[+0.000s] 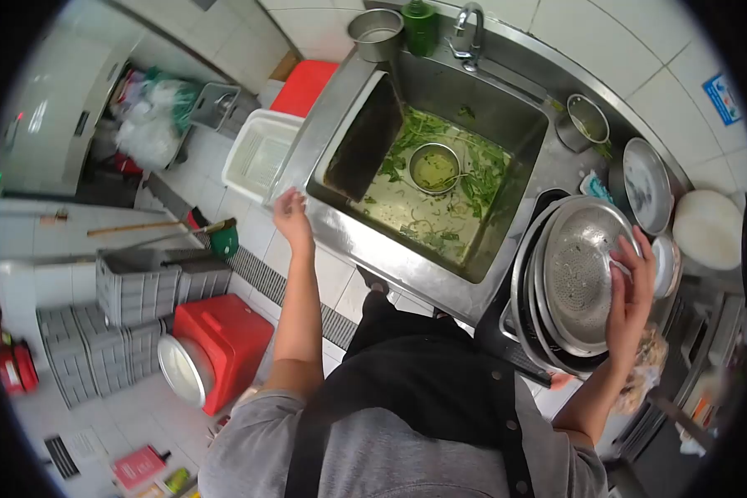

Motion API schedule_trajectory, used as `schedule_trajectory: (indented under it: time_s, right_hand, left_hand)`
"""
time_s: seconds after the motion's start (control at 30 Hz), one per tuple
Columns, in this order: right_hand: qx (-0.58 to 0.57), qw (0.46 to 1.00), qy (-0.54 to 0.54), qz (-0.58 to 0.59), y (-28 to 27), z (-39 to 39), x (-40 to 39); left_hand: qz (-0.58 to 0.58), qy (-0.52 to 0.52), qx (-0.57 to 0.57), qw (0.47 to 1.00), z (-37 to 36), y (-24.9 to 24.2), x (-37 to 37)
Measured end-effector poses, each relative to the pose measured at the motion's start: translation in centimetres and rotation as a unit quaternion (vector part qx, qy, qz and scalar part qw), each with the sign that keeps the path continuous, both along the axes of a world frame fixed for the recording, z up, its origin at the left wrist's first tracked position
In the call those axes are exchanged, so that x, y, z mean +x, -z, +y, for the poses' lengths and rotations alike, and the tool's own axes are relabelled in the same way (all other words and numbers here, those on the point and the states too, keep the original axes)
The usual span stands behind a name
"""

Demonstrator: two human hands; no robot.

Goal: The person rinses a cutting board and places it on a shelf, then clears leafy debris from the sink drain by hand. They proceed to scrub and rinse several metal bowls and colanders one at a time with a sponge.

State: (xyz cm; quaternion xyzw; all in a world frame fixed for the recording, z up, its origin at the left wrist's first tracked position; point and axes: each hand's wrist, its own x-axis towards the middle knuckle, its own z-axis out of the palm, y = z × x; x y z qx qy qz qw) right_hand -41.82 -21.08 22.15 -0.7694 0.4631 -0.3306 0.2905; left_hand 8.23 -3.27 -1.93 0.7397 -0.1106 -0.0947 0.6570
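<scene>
My left hand hovers by the front left corner of the steel sink, holding nothing, its fingers loosely bent and apart. On the right, my right hand is at the rim of a perforated metal colander, its fingers over the edge. That colander lies tilted on top of a stack of metal bowls and dark pans beside the basin. Cloudy greenish water with leafy green scraps covers the basin floor. A small round metal bowl sits in the water with yellowish liquid inside.
A faucet, a green bottle and a metal pot line the sink's back. Another pot stands at right. A white basket, a red box and grey crates are on the left.
</scene>
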Motion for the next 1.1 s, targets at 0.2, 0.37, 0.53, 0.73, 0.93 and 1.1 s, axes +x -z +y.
schedule_trajectory:
  time_s: [0.2, 0.37, 0.53, 0.73, 0.93, 1.1]
  right_hand:
    - [0.057, 0.997, 0.001, 0.056, 2.8, 4.0, 12.4]
    - [0.168, 0.977, -0.088, 0.1, 12.3, 1.6, 23.1]
    - [0.265, 0.897, -0.093, 0.343, 32.0, -3.9, 28.4]
    - [0.182, 0.856, -0.042, 0.482, 43.8, -8.3, 32.9]
    - [0.213, 0.746, -0.115, 0.62, 48.0, -11.1, 34.8]
    - [0.297, 0.788, -0.087, 0.532, 41.5, -10.9, 36.0]
  left_hand:
    - [-0.159, 0.098, 0.114, 0.976, -10.7, 3.8, 10.2]
    - [-0.417, 0.297, 0.222, 0.83, -19.5, 4.4, 14.7]
    - [-0.499, 0.365, 0.223, 0.754, -22.1, 5.0, 15.3]
    - [-0.476, 0.383, 0.238, 0.756, -22.4, 4.6, 14.9]
    - [-0.464, 0.386, 0.256, 0.755, -23.1, 4.8, 14.6]
    - [-0.448, 0.383, 0.272, 0.761, -23.0, 5.3, 14.9]
